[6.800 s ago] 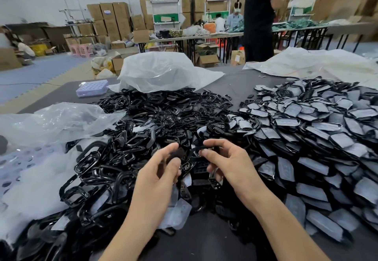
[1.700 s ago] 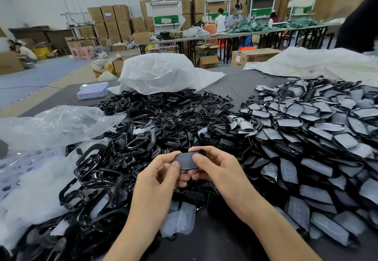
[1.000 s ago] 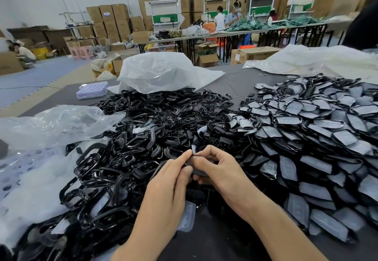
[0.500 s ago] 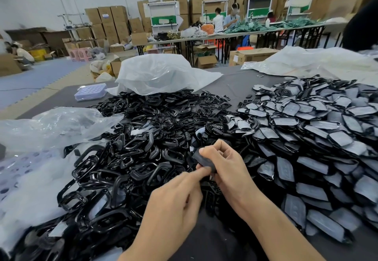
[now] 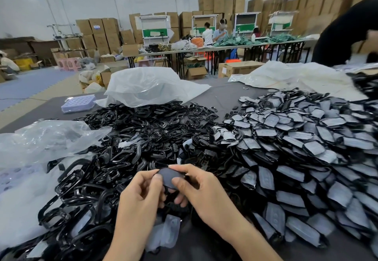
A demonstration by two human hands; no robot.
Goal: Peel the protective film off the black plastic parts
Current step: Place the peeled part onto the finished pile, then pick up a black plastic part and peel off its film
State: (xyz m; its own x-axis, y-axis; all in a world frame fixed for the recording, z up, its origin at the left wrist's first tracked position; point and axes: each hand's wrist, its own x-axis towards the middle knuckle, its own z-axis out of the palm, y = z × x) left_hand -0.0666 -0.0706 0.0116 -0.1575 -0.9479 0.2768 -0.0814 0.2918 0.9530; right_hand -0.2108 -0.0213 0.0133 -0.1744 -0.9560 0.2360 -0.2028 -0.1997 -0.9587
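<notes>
Left hand and right hand, fingers curled, pinch one black plastic part, thumbs on its upper face. The carton label is too blurred to read.

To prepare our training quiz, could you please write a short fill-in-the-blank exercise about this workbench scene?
The left hand and right hand hold ___ black part.
Film-covered parts are heaped on the person's ___ side.
The lilac tray sits ___ of the white bag.
Missing: one; right; left.
</notes>
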